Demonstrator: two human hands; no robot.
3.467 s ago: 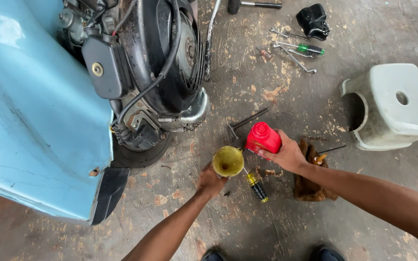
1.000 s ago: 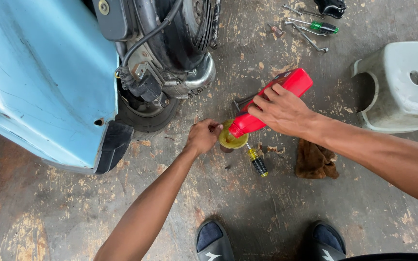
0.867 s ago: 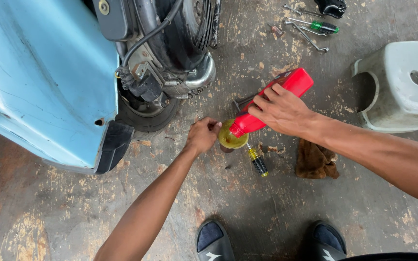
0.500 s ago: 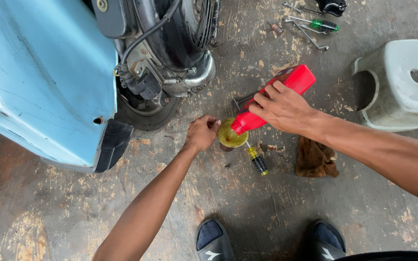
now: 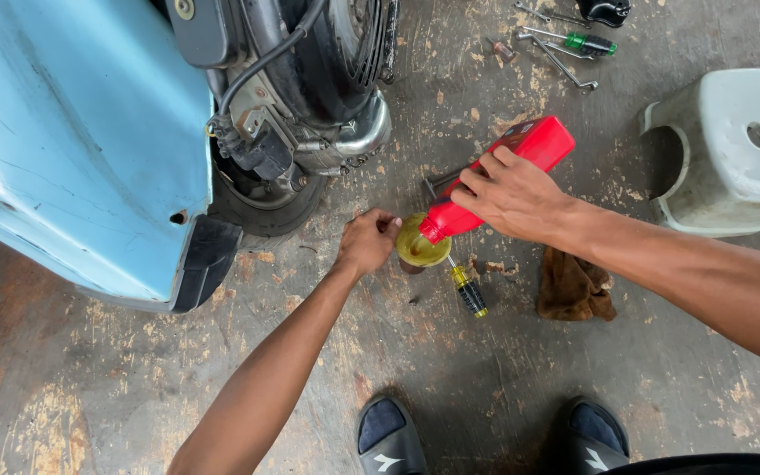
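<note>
- Down on the stained concrete floor (image 5: 116, 387), the person's right hand (image 5: 512, 195) has its fingers (image 5: 485, 171) clamped around a red bottle (image 5: 503, 176), tilted steeply with its neck down.
- The bottle's mouth sits over a yellow funnel (image 5: 420, 248), which stands on the floor between the two hands.
- The left hand (image 5: 367, 242) holds the funnel's rim, fingers curled together against its near edge.
- A yellow-handled screwdriver (image 5: 468, 290) lies on the floor just beside the funnel, on its right.
- A brown rag (image 5: 573, 286) lies crumpled near the screwdriver, under the right forearm.
- A light blue scooter (image 5: 72, 132) fills the upper left, its engine (image 5: 310, 97) and rear tyre (image 5: 266, 198) exposed, near the left hand.
- A pale plastic stool (image 5: 732, 149) stands at the right edge.
- A green-handled screwdriver (image 5: 573, 40) and wrenches (image 5: 560, 63) lie well apart at the top.
- Two dark shoes (image 5: 389, 435) show at the bottom.
</note>
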